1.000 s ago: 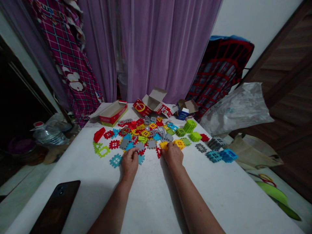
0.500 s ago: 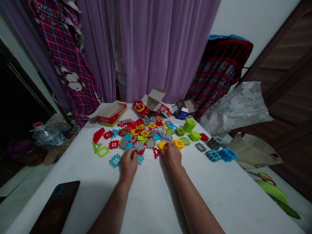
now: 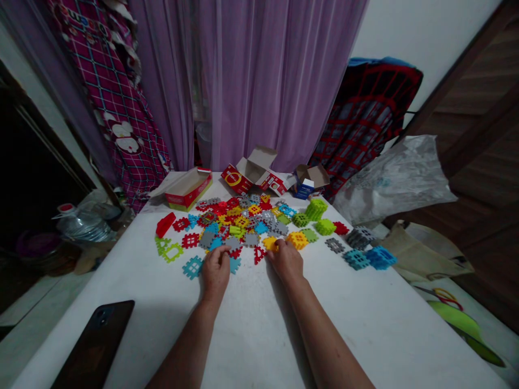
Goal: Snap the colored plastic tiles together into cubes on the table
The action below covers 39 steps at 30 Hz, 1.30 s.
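Curled fingers close my left hand [image 3: 215, 270] at the near edge of a heap of interlocking plastic building tiles [image 3: 241, 221]. Whatever it may hold is hidden. A teal window tile [image 3: 192, 267] lies on its left and a plain teal tile [image 3: 234, 264] on its right. My right hand [image 3: 287, 261] has its thumb and fingers on a yellow tile [image 3: 269, 243], low over the table. Just beyond its knuckles sits a yellow window-tile stack [image 3: 298, 240]. A small red triangular tile [image 3: 258, 254] lies between the hands.
Green stacks [image 3: 316, 209], a grey stack [image 3: 360, 236] and a blue stack [image 3: 380, 257] stand at the right. Opened cardboard boxes [image 3: 190, 190] line the back of the white table [image 3: 251, 335]. A phone [image 3: 95, 346] lies at the near left.
Both hands stay in nearly the same place, and the tiles lie as before. The whole view has shifted very slightly.
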Available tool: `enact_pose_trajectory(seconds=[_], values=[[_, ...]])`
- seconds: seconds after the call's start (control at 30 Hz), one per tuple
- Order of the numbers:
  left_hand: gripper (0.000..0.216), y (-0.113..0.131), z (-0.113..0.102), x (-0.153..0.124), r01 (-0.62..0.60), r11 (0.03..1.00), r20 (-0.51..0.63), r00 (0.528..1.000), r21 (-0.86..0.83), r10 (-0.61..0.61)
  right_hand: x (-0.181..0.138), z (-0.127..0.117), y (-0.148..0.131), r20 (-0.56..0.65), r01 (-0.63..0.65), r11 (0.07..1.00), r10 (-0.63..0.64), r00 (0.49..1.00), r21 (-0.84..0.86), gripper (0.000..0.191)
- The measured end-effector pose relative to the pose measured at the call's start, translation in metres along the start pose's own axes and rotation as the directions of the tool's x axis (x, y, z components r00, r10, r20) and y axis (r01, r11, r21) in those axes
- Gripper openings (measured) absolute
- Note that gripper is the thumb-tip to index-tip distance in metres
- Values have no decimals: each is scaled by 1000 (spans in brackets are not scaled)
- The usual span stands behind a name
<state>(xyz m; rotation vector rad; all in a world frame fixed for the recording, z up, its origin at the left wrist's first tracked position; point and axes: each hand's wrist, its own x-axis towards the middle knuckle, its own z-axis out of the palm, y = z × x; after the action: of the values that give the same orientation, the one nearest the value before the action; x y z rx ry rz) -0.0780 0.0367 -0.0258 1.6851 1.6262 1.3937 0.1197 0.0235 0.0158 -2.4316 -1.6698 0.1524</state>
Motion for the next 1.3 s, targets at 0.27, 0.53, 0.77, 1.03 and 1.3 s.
enact_pose_trajectory(seconds=[0.27,0.53,0.77,1.03,1.3], values=[[24,-1,0,0,-17,1000,-5,1000,8,17,-5,-3,-2,-10,8,999,-7,1000,31,33],[23,-4,1,-1,-6,1000,-20,1000,-5,6,-15,-2,17,-211,146,975,-110,971,166,30],[24,0,-1,-1,-26,1000,-34,999,7,27,-12,6,60,-362,199,949,-101,927,245,35],[24,3,-1,-5,-207,968,4,978,141,208,-1,17,102,-657,499,842,-260,707,204,28],[16,55,28,48,-345,821,301,927,456,222,4,13,113,-760,469,831,-87,644,301,26]])
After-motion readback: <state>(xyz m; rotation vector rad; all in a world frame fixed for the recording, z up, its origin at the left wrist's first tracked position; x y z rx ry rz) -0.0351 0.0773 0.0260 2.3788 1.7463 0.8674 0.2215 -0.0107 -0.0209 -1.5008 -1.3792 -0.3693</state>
